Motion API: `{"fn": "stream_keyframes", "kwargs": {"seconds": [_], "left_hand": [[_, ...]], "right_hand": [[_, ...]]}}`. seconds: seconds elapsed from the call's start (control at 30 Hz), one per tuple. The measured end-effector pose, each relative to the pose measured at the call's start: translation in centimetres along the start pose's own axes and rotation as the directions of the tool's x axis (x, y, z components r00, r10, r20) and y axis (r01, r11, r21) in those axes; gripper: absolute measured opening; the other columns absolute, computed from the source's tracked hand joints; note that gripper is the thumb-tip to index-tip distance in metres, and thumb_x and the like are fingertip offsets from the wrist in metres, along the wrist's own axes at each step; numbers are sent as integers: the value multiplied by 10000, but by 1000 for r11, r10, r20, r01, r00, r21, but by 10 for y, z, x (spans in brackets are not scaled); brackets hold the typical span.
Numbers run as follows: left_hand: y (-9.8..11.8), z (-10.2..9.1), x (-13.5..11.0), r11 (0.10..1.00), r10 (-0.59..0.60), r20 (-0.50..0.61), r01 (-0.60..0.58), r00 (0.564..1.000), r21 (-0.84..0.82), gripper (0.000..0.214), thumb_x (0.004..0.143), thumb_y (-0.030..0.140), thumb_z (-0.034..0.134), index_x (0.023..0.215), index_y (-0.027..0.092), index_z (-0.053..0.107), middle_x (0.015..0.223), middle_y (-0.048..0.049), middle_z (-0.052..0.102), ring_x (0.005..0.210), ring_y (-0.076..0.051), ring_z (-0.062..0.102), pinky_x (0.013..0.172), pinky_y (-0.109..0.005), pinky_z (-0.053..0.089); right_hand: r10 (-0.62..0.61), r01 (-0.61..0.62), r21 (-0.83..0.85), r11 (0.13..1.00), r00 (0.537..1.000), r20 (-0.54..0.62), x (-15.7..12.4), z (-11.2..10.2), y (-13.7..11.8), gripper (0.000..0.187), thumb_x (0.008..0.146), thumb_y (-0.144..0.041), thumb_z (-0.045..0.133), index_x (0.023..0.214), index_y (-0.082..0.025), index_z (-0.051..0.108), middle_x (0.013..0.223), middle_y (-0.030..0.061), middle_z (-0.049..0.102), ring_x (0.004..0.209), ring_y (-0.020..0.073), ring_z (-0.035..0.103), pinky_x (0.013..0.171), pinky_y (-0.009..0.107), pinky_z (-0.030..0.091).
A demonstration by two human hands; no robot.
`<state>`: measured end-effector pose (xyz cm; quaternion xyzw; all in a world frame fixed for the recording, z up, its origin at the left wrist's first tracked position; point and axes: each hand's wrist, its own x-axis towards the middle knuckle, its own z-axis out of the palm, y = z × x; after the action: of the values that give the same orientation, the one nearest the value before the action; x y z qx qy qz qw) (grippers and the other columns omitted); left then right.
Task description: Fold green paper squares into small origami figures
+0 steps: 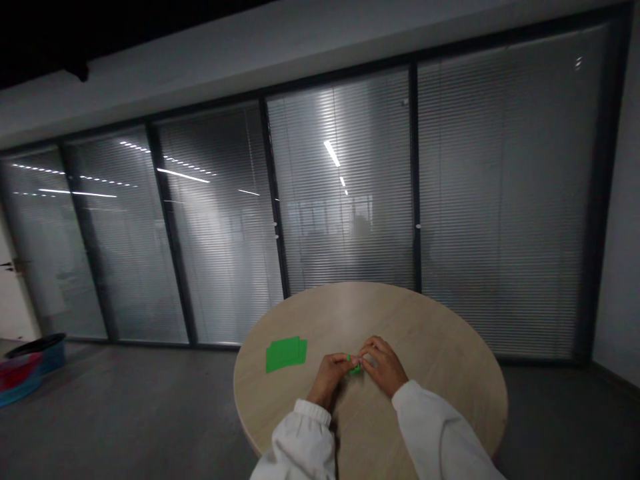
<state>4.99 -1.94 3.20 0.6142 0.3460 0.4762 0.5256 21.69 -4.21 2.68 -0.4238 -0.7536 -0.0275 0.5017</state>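
- Green paper piece (355,365): we see one small, folded scrap, pinched between both hands just above the tabletop, near the middle of the table and slightly toward its near edge.
- Our left hand (331,377) has its fingers curled in narrow, thumb and fingertips closed on the left end of the scrap.
- Our right hand (383,365) meets it from the other side, fingers bent and closed on the right end; the two hands touch at the fingertips, and most of the scrap is hidden between them.
- Two white sleeves cover our forearms: the left sleeve (303,440) with a gathered cuff, the right sleeve (440,433) beside it.
- One stack of green sheets (285,353) lies flat on the table to the left of our left hand, apart from it; we make out about three overlapping edges, though the exact count is unclear.
- One round table (440,347) with a pale wood top bears everything.
- One glass wall (340,200) stands behind the table, its slatted blinds shut; we count five panes divided by dark frames.
- Two tubs (20,377) sit on the grey floor at far left, well apart from the table.
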Motion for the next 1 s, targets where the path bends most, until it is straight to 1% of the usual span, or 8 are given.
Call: {"fn": "stream_keyframes", "kwargs": {"seconds": [0.2,0.4,0.5,0.6,0.67,0.8,0.9,1.0], "left_hand": [[-1,-1,-3,993,-23,0,23,1000,-115,369,574,487,808,592,130,715,531,17,563,531,-99,408,551,-240,285],[-3,-2,-3,990,-62,-24,59,998,-132,368,613,472,790,601,124,671,479,51,466,467,-67,289,480,-234,173],[-3,-2,-2,991,-44,-62,36,997,-127,354,600,452,802,591,128,659,488,45,483,478,-71,331,486,-228,208],[-2,-1,-1,990,5,-93,-18,996,-143,344,610,451,793,605,133,661,555,14,558,535,-94,429,532,-225,286],[-1,0,-1,991,12,-121,-28,993,-131,340,625,458,778,623,139,662,579,11,574,548,-98,452,545,-223,304],[2,1,-3,998,8,-148,-18,989,-61,332,639,468,759,686,152,668,617,20,582,552,-98,462,535,-216,302],[5,2,-4,1000,0,-150,-4,989,-28,336,616,468,766,658,155,652,606,24,575,549,-104,467,533,-219,308],[9,3,-5,1000,22,-148,-25,989,-17,315,594,438,783,643,158,648,633,13,605,594,-122,506,570,-225,340]], "right_hand": [[-81,78,-66,995,996,-46,0,1,-2,152,822,-130,595,849,-229,706,913,54,616,888,199,565,796,337,490],[-141,136,-99,986,989,-45,-1,4,1,185,843,-157,588,909,-255,730,949,63,646,901,210,588,804,360,511],[-135,131,-95,987,990,-42,-1,4,-1,209,845,-150,578,931,-263,730,964,67,655,918,213,593,809,351,519],[-95,93,-44,995,994,-46,-1,4,-3,221,876,-163,531,961,-247,717,951,71,656,923,208,596,827,337,519],[-33,33,8,999,998,-46,-2,5,-3,230,905,-178,479,956,-225,698,919,70,652,909,202,599,828,331,515],[110,-111,98,989,994,13,-3,10,-2,193,927,-235,439,892,-211,627,855,44,622,815,189,599,714,299,505],[134,-145,166,975,988,75,-3,13,-2,162,918,-269,459,858,-217,601,835,28,606,786,179,595,677,279,481],[143,-161,205,965,985,100,-2,12,-4,178,908,-282,471,825,-217,615,825,26,601,782,176,592,672,270,464]]}}
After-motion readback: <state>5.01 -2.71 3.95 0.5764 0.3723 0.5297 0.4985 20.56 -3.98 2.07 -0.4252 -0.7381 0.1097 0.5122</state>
